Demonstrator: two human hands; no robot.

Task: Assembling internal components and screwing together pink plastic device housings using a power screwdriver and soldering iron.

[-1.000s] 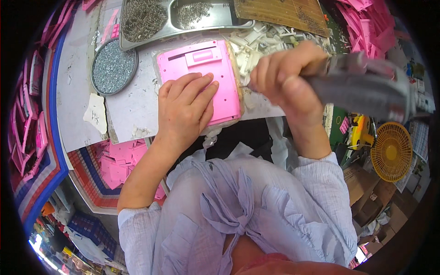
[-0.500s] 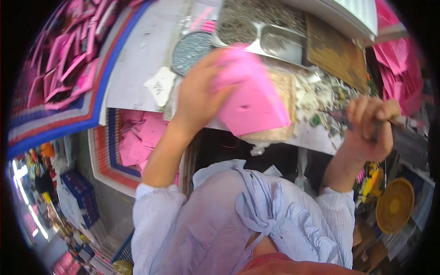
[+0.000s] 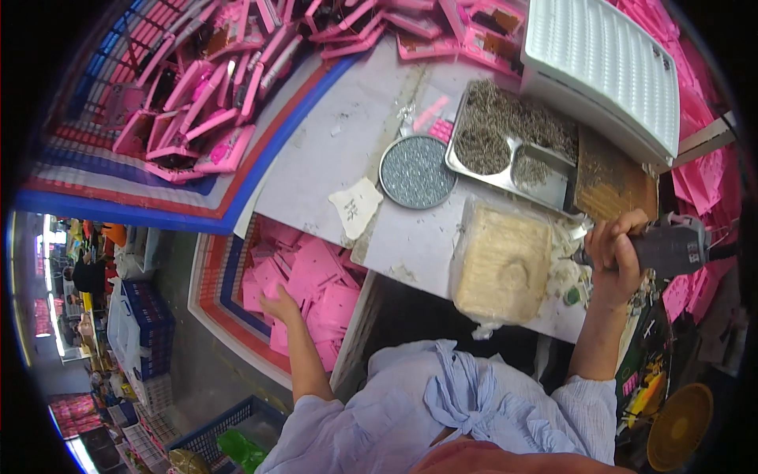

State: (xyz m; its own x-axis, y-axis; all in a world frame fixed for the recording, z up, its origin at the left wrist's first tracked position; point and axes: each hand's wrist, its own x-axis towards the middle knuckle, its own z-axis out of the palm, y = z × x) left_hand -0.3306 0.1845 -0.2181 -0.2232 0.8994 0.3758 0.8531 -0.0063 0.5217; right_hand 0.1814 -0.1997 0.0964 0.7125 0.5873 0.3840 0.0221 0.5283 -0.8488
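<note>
My left hand point(image 3: 281, 305) is down in the lower crate, its fingers apart against a heap of flat pink plastic panels point(image 3: 322, 272). Whether it grips one of them is hard to see, but the fingers look spread. At the right, above the bench, my right hand point(image 3: 617, 257) is wrapped around a dark grey electric screwdriver point(image 3: 667, 246), whose cable runs off to the right. Nearest this hand on the bench is a scatter of small white and clear parts point(image 3: 564, 276). A plastic-wrapped tan block point(image 3: 505, 265) with a worn round dent lies in front of me.
A striped crate point(image 3: 207, 276) holds the flat panels. Above it, a larger striped basket point(image 3: 225, 201) is filled with pink cases. On the bench point(image 3: 316, 162) are a round dish of small metal pieces point(image 3: 418, 171), a steel tray of screws point(image 3: 545, 175) and a white ribbed box point(image 3: 604, 67).
My left hand has moved from over the bench, where it held a pink panel, down into the lower crate. My right hand keeps the screwdriver. The view has shifted.
</note>
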